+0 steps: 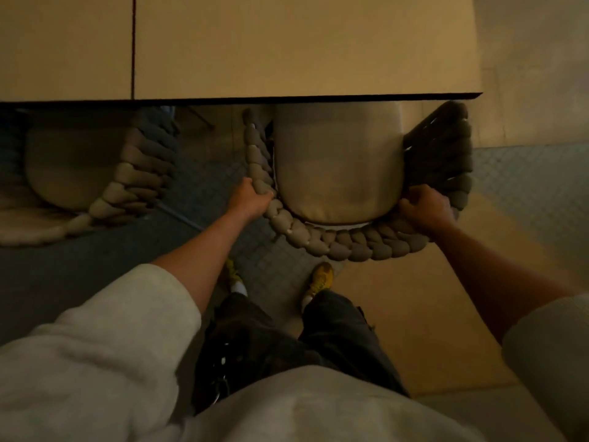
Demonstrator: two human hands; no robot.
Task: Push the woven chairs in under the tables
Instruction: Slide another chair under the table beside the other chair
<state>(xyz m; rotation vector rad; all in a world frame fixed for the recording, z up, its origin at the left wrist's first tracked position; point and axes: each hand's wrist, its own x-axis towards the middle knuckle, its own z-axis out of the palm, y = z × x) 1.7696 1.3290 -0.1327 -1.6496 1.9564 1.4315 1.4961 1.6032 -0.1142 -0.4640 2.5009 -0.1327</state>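
Gripping the woven chair (344, 244) by its braided back rim, head view: left hand (251, 199) is closed around the left curve of the rim, right hand (427, 208) curled over the right side. Chair sits at the table (287, 46) edge, front of the seat cushion (338, 167) already under the top, back half out. Second woven chair (127, 173) stands to the left, also part-way out. Risks: the right armrest (446, 135) pokes near the table corner, so a skewed push could clip it; uneven hand force would yaw the chair; legs could catch where the floor surface changes. Lighting is dim, legs not visible.
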